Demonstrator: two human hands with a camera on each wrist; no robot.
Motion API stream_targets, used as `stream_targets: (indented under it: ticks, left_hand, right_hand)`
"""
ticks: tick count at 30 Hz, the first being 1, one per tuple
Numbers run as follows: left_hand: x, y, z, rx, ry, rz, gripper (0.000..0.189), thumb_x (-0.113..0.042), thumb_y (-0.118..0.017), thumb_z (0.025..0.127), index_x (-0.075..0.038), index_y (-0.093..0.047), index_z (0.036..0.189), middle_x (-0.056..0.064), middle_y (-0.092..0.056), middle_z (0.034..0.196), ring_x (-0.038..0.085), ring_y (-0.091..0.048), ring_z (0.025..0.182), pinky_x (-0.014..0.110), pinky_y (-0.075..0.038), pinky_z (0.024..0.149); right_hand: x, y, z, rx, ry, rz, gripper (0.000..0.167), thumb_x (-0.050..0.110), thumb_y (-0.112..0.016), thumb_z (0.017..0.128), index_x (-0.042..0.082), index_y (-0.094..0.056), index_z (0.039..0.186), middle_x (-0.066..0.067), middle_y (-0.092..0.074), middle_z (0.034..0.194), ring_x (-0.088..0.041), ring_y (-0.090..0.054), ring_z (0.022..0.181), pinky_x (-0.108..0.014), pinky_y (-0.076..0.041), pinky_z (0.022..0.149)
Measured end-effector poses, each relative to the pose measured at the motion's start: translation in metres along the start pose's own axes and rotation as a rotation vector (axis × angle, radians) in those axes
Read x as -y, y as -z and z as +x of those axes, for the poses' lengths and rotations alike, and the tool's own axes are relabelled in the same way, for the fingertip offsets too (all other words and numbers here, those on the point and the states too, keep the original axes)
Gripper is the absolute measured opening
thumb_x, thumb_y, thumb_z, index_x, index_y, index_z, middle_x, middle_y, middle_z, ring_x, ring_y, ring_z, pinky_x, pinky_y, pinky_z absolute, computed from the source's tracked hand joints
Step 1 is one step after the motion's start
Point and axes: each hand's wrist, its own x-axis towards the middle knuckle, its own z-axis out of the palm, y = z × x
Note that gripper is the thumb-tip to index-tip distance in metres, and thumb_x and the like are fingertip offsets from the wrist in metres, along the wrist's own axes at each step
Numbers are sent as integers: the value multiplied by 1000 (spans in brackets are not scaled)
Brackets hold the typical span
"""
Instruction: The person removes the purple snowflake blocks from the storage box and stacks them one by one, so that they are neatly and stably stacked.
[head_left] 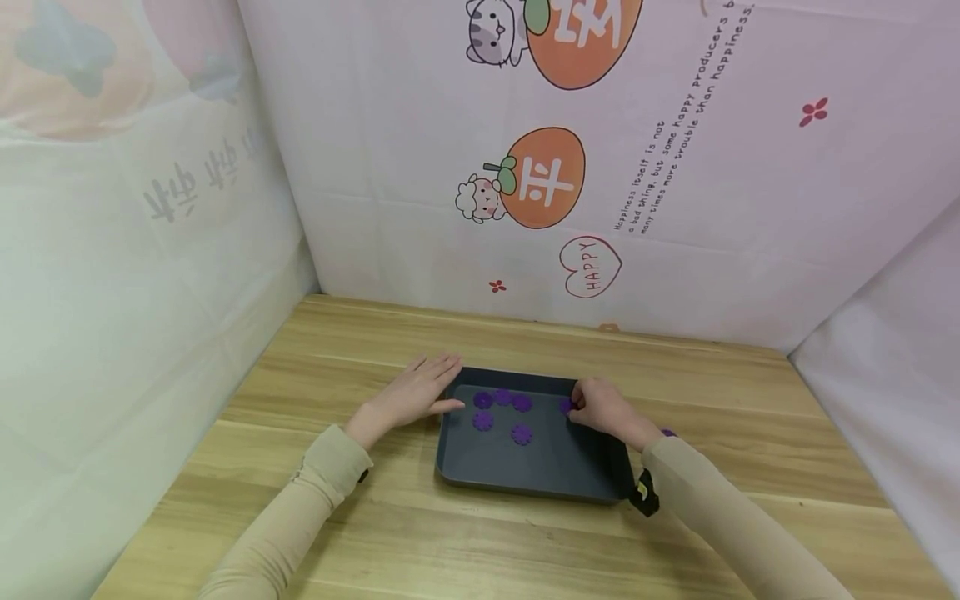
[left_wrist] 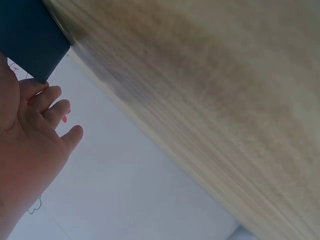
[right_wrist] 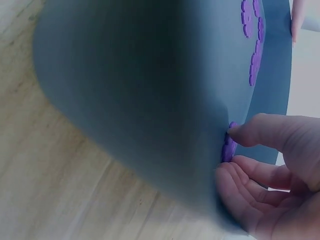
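Observation:
A dark grey rectangular tray [head_left: 570,467] lies on the table, with several flat purple discs [head_left: 522,434] with scalloped edges grouped in its left part. My right hand [head_left: 604,408] reaches over the right side of the tray. Between its thumb and fingers it pinches one purple disc [right_wrist: 229,142], low by the tray's inner wall in the right wrist view. My left hand [head_left: 418,392] lies at the tray's left rim with fingers extended. In the left wrist view, the left fingers [left_wrist: 50,102] are at the tray's corner and hold no disc.
The wooden table [head_left: 390,533] runs around the tray on all sides. White printed cloth [head_left: 420,250] stands as a wall behind it, with more white cloth [head_left: 150,333] on the left and right. A black strap piece [head_left: 645,493] hangs near the right wrist.

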Motion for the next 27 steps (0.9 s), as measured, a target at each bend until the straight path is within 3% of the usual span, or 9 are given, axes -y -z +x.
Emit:
stream_targets:
  ticks: [27]
  left_hand:
    - [0,-2,0,-22,-5,-8,77,-53,-49,99,-3,-32,155,16,-33,161,33,-31,150,55,-23,124]
  right_hand:
    - [-5,3,-5,-33,18,59,25,11,-76,83,-8,-70,99,-19,-73,93,-23,-69,82,-39,-61,75]
